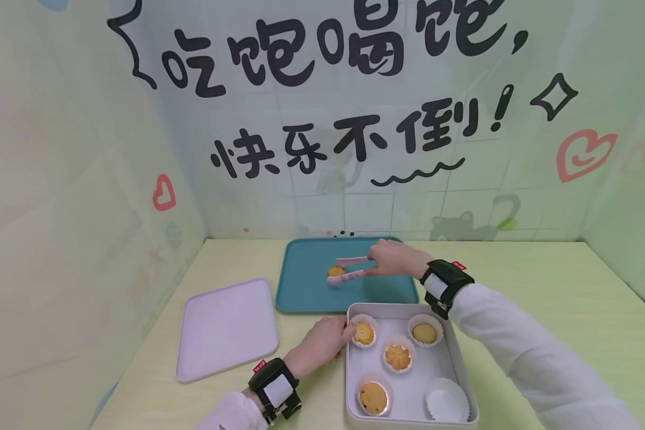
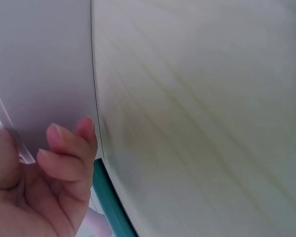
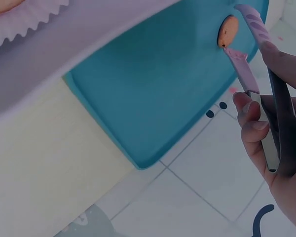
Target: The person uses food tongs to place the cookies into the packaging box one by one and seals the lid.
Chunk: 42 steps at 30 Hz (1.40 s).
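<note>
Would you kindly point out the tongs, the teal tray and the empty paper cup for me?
Tongs (image 3: pixel 285 123): right wrist view, on the dark metal of one arm.
Teal tray (image 1: pixel 304 283): head view, on its bare left part.
Empty paper cup (image 1: pixel 448 402): head view, on its inside bottom.

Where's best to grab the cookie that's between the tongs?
Pinch the cookie by opposite sides of its round rim, I'd say, coming from the right. It's a thin disc, so its edge gives two sides to squeeze, and the tongs in the right hand reach in from there.
</note>
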Tool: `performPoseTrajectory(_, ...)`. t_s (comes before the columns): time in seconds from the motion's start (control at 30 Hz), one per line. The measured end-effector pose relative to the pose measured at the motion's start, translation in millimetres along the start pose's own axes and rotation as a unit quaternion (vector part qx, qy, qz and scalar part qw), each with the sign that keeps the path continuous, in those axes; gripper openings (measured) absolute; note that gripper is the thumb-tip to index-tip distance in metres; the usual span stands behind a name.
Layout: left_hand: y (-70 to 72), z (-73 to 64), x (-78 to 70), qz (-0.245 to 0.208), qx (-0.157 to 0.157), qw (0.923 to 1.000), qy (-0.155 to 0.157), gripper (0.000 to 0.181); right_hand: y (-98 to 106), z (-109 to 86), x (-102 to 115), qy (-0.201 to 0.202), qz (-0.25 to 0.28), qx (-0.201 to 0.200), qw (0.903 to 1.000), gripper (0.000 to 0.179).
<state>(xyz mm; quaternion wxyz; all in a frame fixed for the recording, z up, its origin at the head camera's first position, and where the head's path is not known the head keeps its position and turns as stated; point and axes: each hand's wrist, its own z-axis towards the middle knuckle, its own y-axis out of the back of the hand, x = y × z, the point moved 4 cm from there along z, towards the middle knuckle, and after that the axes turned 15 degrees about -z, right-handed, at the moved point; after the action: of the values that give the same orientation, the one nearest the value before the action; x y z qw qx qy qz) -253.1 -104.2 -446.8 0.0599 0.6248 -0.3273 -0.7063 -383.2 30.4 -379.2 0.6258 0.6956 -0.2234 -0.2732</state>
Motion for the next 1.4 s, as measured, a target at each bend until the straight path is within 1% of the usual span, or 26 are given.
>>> performPoseTrajectory(0.2, -1.6, -1.2, -2.0, -0.012, 0.005, 0.9999, 0.006, 0.022, -3, 1.8, -1, -0.016, -0.001, 0.012, 0.9998, 0.037)
performPoseTrajectory(0.37, -3.6, -0.3, -2.0, -0.006, 0.005, 1.0000, 0.003, 0.023, -4, 2.7, -2, -0.026, 0.000, 0.025, 0.9994, 0.038)
performPoseTrajectory(0.5, -5.0, 0.7, -1.5, -0.004, 0.004, 1.0000, 0.000, 0.023, -5, 2.5, -2, -0.026, -0.002, 0.030, 0.9992, 0.040)
performPoseTrajectory(0.77, -6.7, 1.0, -0.9, 0.005, 0.000, 1.0000, -0.005, 0.023, -5, 1.6, -2, -0.025, -0.003, 0.016, 0.9996, 0.040)
performPoseTrajectory(0.87, -7.5, 1.0, -0.8, 0.003, 0.000, 1.0000, -0.003, 0.023, -6, -0.3, -3, -0.028, -0.002, 0.005, 0.9996, 0.037)
performPoseTrajectory(0.93, -7.7, 0.9, -1.1, 0.000, 0.000, 1.0000, -0.002, 0.023, -5, -3.5, -4, -0.023, -0.002, -0.009, 0.9997, 0.035)
performPoseTrajectory(1.03, -7.2, 0.3, -1.3, -0.007, 0.002, 1.0000, 0.002, 0.023, 1, -11.6, -7, -0.010, -0.006, -0.033, 0.9994, 0.037)
performPoseTrajectory(1.13, -5.8, -0.3, -1.9, -0.006, 0.000, 1.0000, 0.000, 0.023, 11, -24.1, -12, 0.001, -0.010, -0.057, 0.9983, 0.037)
performPoseTrajectory(1.23, -4.0, -0.5, -3.0, 0.001, -0.006, 0.9999, -0.010, 0.022, 22, -41.7, -16, 0.008, -0.018, -0.074, 0.9970, 0.033)
performPoseTrajectory(1.3, -3.2, -0.2, -2.5, 0.005, -0.008, 0.9999, -0.014, 0.022, 30, -55.9, -18, 0.017, -0.028, -0.087, 0.9957, 0.027)
performPoseTrajectory(1.4, -1.7, 0.0, -0.3, 0.005, -0.011, 0.9999, -0.011, 0.021, 38, -78.6, -18, 0.035, -0.036, -0.110, 0.9927, 0.020)
